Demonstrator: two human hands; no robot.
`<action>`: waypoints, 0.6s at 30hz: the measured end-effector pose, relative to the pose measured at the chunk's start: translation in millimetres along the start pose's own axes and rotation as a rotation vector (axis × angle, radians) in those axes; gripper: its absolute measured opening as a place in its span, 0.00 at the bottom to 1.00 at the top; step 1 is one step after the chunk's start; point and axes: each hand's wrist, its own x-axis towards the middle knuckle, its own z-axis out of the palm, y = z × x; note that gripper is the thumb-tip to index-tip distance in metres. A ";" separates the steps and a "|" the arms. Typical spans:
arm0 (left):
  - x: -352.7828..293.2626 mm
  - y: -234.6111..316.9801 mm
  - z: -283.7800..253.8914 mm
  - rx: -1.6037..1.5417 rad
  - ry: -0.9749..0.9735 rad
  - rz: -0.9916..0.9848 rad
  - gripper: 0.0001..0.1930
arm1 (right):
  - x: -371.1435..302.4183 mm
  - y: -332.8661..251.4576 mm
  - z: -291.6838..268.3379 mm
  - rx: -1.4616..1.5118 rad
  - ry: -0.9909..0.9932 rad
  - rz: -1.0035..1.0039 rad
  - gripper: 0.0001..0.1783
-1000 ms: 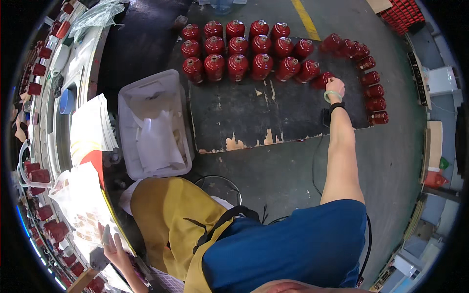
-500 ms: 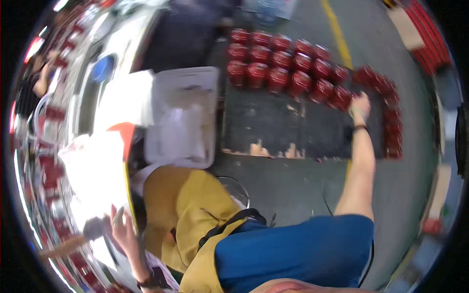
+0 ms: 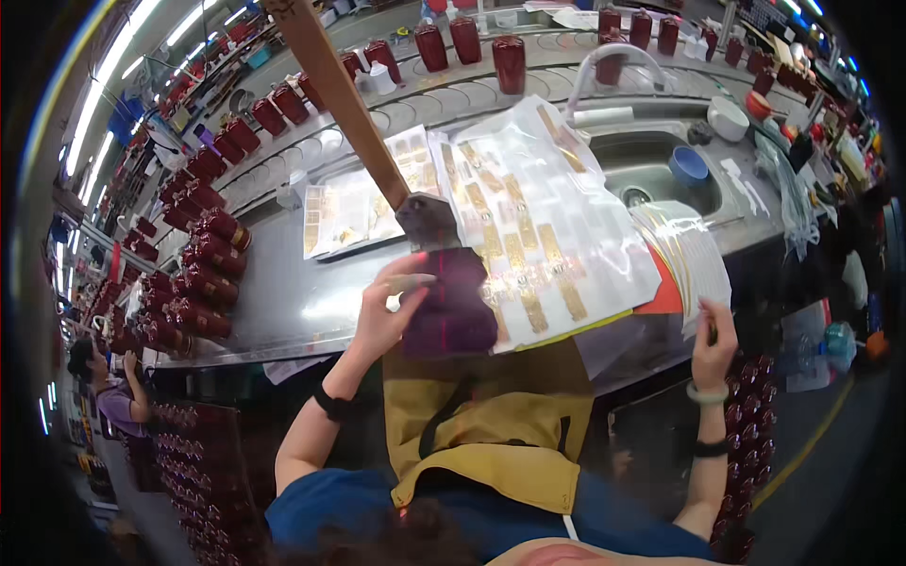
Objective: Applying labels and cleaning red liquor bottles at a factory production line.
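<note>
The left hand (image 3: 385, 307), the nearer one, is resting with thumb and forefinger parted at the left edge of the dark purple piece (image 3: 455, 316), which is lying to its right, long axis pointing away from the person; the right hand (image 3: 714, 344), fingers curled, is hovering by the white sheets (image 3: 687, 255), its pinch unclear; beyond, the gold-patterned sheet (image 3: 547, 222) is lying flat.

passage over steel counter (image 3: 274, 302), red bottles (image 3: 212, 255) leftward, maroon object (image 3: 453, 316) and wooden post (image 3: 347, 104) rightward

The left hand (image 3: 394, 300) is hovering at a purple pad (image 3: 455, 316), the right hand (image 3: 714, 344) at the edge of white sheets (image 3: 687, 250); gold-patterned sheets (image 3: 613, 243) are lying on the counter (image 3: 283, 278) beside a sink (image 3: 651, 158).
</note>
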 end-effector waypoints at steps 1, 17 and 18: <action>2.0 -19.3 -15.0 -0.010 0.064 -0.038 0.15 | 33.3 -24.9 24.9 0.072 -0.038 -0.057 0.10; 385.8 -196.1 -117.3 0.293 0.410 -0.109 0.54 | 539.0 -21.3 427.6 -0.623 -0.044 0.085 0.31; 412.4 -192.5 -97.9 0.299 0.426 0.017 0.58 | 550.8 4.0 428.2 -0.712 0.015 0.111 0.28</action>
